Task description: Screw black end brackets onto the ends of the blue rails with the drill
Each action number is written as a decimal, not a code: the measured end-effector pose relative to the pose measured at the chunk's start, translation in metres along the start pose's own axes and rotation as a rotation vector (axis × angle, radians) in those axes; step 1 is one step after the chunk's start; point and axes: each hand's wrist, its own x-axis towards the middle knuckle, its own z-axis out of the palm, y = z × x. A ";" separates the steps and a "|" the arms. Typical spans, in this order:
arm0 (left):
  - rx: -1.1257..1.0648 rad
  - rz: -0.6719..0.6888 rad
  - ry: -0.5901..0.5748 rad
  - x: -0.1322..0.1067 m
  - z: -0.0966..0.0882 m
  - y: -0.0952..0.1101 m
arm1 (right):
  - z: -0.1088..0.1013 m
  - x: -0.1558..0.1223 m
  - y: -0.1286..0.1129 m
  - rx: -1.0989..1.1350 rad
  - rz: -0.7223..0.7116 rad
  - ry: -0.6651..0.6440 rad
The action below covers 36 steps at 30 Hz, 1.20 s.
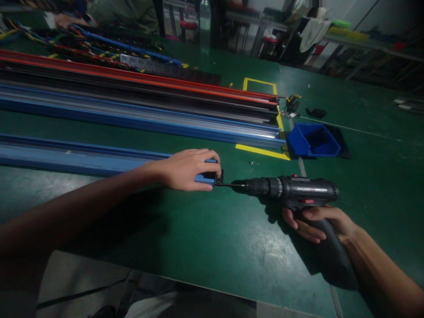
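My left hand [190, 168] is wrapped around the right end of a long blue rail [82, 159] lying on the green table [205, 238]. A small black end piece [218, 177] sits at that end, just past my fingers. My right hand [318, 223] grips the handle of a black cordless drill [298, 190] held level. The drill's bit [228, 184] points left and touches the black end piece.
Several long rails, blue, grey, black and red [139, 106], lie farther back across the table. A blue bin [313, 140] stands right of them by yellow tape marks [263, 151]. Coloured wiring [66, 44] and another person's hand [68, 20] are at the far left.
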 end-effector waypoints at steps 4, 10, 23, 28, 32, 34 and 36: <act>-0.003 -0.010 -0.012 0.000 -0.001 0.000 | 0.001 0.000 -0.001 -0.012 0.012 0.005; -0.003 -0.008 -0.010 0.000 -0.001 0.000 | 0.002 0.000 -0.002 -0.017 0.029 0.021; 0.001 0.008 -0.001 0.000 0.001 -0.001 | 0.003 0.002 -0.001 0.015 0.043 0.022; -0.003 0.006 -0.003 0.000 0.001 -0.002 | 0.002 0.001 -0.001 0.015 0.035 0.020; 0.000 0.007 -0.009 -0.001 0.001 -0.002 | 0.004 0.002 -0.001 0.021 0.013 0.008; 0.000 0.004 -0.015 -0.001 0.000 -0.002 | 0.004 0.002 -0.001 0.020 0.009 -0.014; 0.000 0.000 -0.018 -0.001 0.000 -0.001 | 0.004 0.003 -0.001 0.018 0.006 -0.025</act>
